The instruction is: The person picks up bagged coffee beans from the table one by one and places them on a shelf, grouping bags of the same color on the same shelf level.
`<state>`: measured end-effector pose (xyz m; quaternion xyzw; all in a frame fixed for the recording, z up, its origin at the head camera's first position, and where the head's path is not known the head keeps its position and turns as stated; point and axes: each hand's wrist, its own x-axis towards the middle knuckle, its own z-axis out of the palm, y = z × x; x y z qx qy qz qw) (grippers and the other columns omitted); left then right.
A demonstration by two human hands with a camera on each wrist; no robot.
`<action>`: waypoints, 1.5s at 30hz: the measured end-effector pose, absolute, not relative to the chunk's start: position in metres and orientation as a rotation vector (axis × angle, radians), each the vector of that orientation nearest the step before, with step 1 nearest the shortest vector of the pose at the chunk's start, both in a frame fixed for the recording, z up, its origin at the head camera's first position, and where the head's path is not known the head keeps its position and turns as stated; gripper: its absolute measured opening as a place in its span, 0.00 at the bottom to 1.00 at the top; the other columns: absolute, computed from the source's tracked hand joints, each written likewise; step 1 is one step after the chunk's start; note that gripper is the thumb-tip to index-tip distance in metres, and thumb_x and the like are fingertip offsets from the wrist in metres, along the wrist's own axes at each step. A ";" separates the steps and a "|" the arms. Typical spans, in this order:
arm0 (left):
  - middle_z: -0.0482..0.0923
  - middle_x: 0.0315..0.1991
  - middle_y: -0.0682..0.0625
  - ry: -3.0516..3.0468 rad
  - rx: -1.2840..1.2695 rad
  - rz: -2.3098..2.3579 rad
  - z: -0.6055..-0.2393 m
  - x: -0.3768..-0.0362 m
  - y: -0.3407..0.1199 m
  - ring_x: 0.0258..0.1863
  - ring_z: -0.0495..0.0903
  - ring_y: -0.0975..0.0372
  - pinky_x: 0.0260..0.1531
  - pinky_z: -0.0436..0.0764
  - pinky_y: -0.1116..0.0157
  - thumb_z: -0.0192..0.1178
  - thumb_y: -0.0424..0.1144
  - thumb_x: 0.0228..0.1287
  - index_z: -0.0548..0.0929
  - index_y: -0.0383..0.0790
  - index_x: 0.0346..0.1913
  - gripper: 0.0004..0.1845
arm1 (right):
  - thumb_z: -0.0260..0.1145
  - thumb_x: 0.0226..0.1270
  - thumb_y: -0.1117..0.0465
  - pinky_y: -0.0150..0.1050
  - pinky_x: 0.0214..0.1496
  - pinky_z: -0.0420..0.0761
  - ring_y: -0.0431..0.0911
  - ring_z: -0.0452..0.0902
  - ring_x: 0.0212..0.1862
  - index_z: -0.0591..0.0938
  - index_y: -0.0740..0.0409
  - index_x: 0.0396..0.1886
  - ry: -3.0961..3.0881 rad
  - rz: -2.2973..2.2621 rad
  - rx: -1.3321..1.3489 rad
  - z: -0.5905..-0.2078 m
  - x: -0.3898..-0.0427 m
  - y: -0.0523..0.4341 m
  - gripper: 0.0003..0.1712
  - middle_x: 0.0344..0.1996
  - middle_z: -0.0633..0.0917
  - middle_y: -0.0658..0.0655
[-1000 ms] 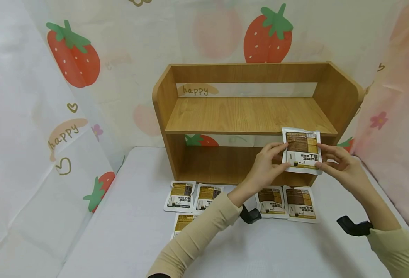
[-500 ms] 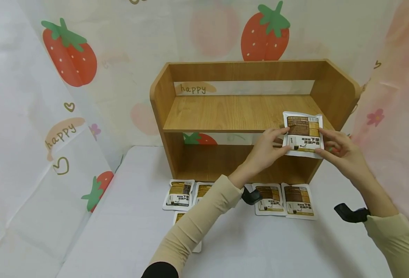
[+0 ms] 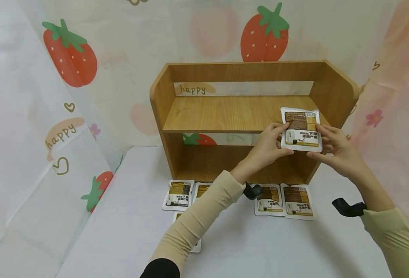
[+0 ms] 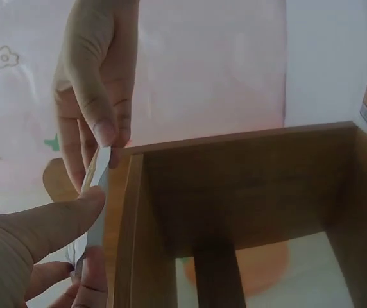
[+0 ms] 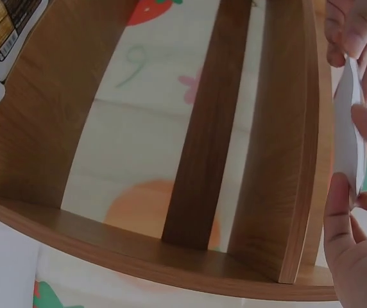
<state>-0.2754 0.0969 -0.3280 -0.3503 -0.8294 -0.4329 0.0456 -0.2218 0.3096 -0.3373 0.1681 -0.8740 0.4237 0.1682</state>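
A flat white food pouch (image 3: 301, 129) with a brown and yellow printed label is held up in front of the right part of the wooden shelf unit (image 3: 225, 114). My left hand (image 3: 267, 144) pinches its left edge between thumb and fingers. On the opposite edge, my right hand (image 3: 340, 152) grips it the same way. The left wrist view shows the pouch (image 4: 97, 224) edge-on, just outside the shelf's front. Seen from the right wrist, the pouch (image 5: 347, 128) stands thin and nearly upright beside the upper board.
More pouches lie on the white table (image 3: 260, 247) before the shelf: a pair at right (image 3: 298, 201) and several at left (image 3: 178, 195), partly hidden by the left sleeve (image 3: 197, 216). The shelf's side panel (image 3: 340, 92) rises right of the hands. Strawberry-print sheeting (image 3: 121, 77) hangs behind.
Both hands have raised the pouch from in front of the lower compartment to the height of the upper shelf board, mostly in the first half second. The head view has shifted slightly.
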 end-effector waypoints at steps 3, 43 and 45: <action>0.63 0.61 0.45 -2.519 -1.061 -1.268 -0.326 -0.276 0.100 0.35 0.71 0.68 0.30 0.72 0.84 0.69 0.36 0.51 0.62 0.38 0.68 0.41 | 0.68 0.53 0.75 0.13 0.44 0.68 0.27 0.67 0.44 0.61 0.61 0.69 -2.444 1.192 0.494 -0.338 -0.226 0.311 0.44 0.61 0.60 0.65; 0.66 0.64 0.56 -2.696 -0.823 -0.583 -0.313 -0.298 0.115 0.62 0.63 0.61 0.59 0.64 0.62 0.56 0.54 0.62 0.66 0.51 0.67 0.31 | 0.68 0.56 0.68 0.09 0.40 0.65 0.14 0.63 0.39 0.71 0.72 0.59 -2.347 0.905 0.474 -0.328 -0.250 0.309 0.30 0.54 0.74 0.74; 0.66 0.64 0.56 -2.700 -0.814 -0.553 -0.313 -0.298 0.116 0.63 0.63 0.61 0.61 0.63 0.60 0.55 0.55 0.63 0.65 0.51 0.67 0.31 | 0.67 0.57 0.69 0.09 0.40 0.64 0.16 0.63 0.40 0.72 0.72 0.59 -2.338 0.888 0.474 -0.329 -0.251 0.309 0.29 0.54 0.75 0.73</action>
